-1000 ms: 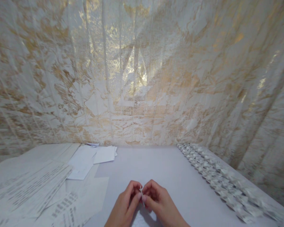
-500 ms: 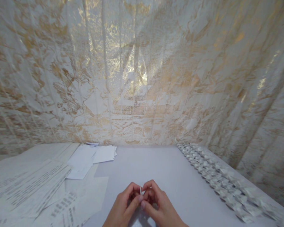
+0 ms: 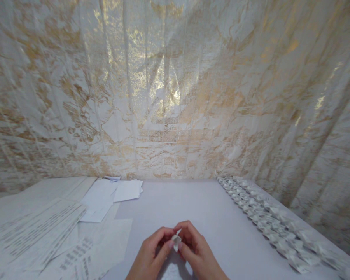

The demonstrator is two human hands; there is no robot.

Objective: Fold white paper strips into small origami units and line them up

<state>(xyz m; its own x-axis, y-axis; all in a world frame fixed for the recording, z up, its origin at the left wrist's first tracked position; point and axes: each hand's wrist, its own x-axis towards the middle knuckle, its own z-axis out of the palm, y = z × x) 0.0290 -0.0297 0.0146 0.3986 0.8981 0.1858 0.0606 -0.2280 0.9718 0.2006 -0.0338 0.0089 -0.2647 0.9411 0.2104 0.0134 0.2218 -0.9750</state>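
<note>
A small folded piece of white paper (image 3: pixel 176 242) is pinched between my two hands, low in the middle of the head view. My left hand (image 3: pixel 153 249) grips its left side with thumb and fingertips. On the other side, my right hand (image 3: pixel 198 249) has its thumb and forefinger closed on the paper. The piece has an opened, pocket-like shape facing me. Below the hands, a pale printed patch shows on the white table (image 3: pixel 175 206); its kind is unclear.
Printed sheets (image 3: pixel 41 233) lie overlapped on the left. Blank white paper pieces (image 3: pixel 128 190) sit at the table's back left. Rows of small folded paper pieces (image 3: pixel 268 221) run along the right side. A gold-and-white patterned curtain (image 3: pixel 169 97) hangs behind the table.
The paper piece has turned from a thin edge-on view to a wider, opened face. My fingertips have shifted around it, with the thumbs now further apart.
</note>
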